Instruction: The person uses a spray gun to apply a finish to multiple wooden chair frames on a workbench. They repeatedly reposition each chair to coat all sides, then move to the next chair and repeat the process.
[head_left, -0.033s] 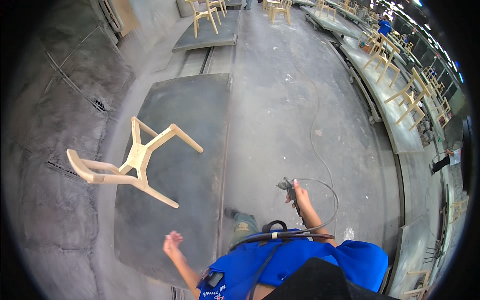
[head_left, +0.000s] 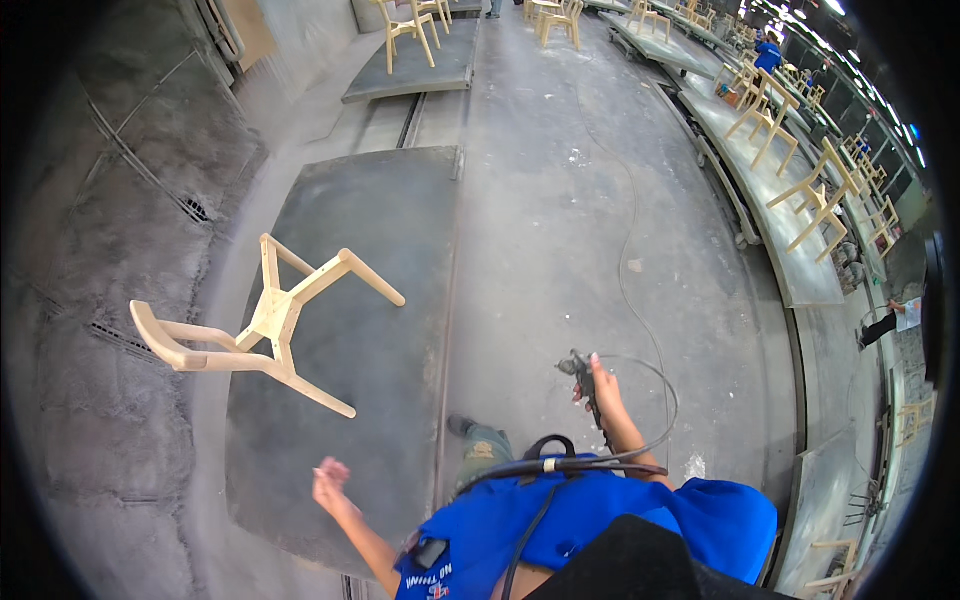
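Note:
A pale wooden chair frame without a seat (head_left: 272,312) rests on a dark flat platform (head_left: 390,460) at the left. Its curved backrest points left, and its cross-shaped centre is bare. Low in front of the chair, apart from it, is my left hand (head_left: 329,484); its fingers are smeared by motion. My right hand (head_left: 607,393) is wrapped round the handle of a spray gun (head_left: 583,378), held over the grey floor to the right of the platform. A thin hose (head_left: 672,385) loops from the gun back toward my waist.
More wooden chairs (head_left: 410,38) stand on another platform (head_left: 440,75) ahead. Along the right run raised platforms (head_left: 800,280) with several chair frames (head_left: 822,195). A thin line (head_left: 632,240) trails over the floor (head_left: 540,250). Other people (head_left: 768,54) are far off and at the right edge.
My left hand has moved slightly left. My right hand and the spray gun have hardly shifted; the chair frame stays where it was on the platform.

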